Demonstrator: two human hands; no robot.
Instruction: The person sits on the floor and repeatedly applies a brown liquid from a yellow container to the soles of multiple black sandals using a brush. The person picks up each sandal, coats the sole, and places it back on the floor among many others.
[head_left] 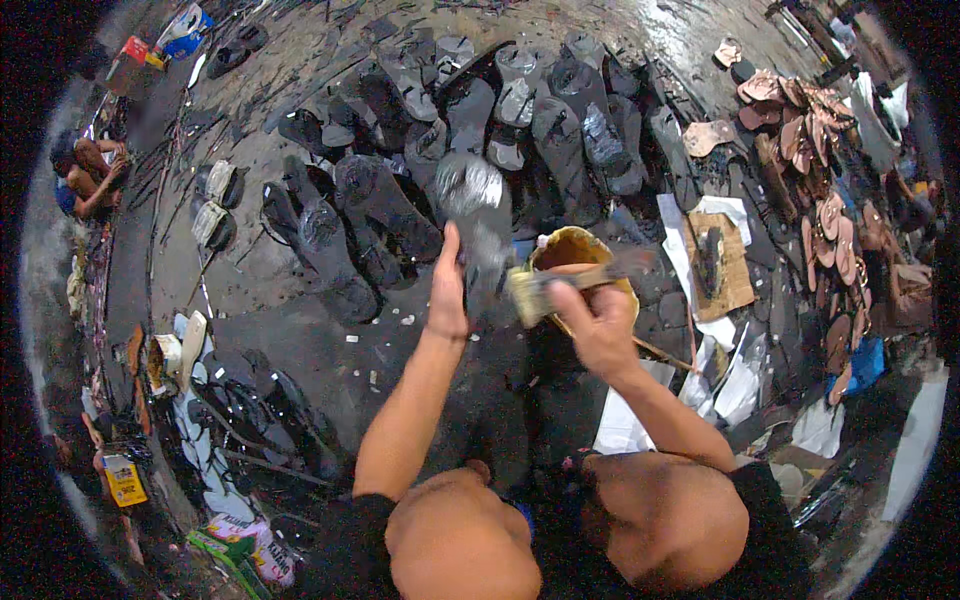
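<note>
Dark sandal sole (pixel 472 205) is held up over the floor (pixel 250 345) by the left hand (pixel 449 290), gripped at the sole's near left edge; one digit is laid along that edge, the rest are hidden behind, so tightness cannot be told. Flat brush (pixel 528 297) is pinched by the right hand (pixel 604 325), thumb and fingers closed round its handle. From the right hand, the sole lies to the left and farther out; its long axis is pointed away from the body, roughly square to the brush's, whose pale head is turned toward the sole's near end. Sole is nearer the left hand. Head appears near the sole; contact cannot be confirmed. Glue can (pixel 566 242) is partly covered by brush and right hand, well left of the cardboard's (pixel 738 272) left edge; its contents are hard to read. Sole and handle tip are motion-blurred.
</note>
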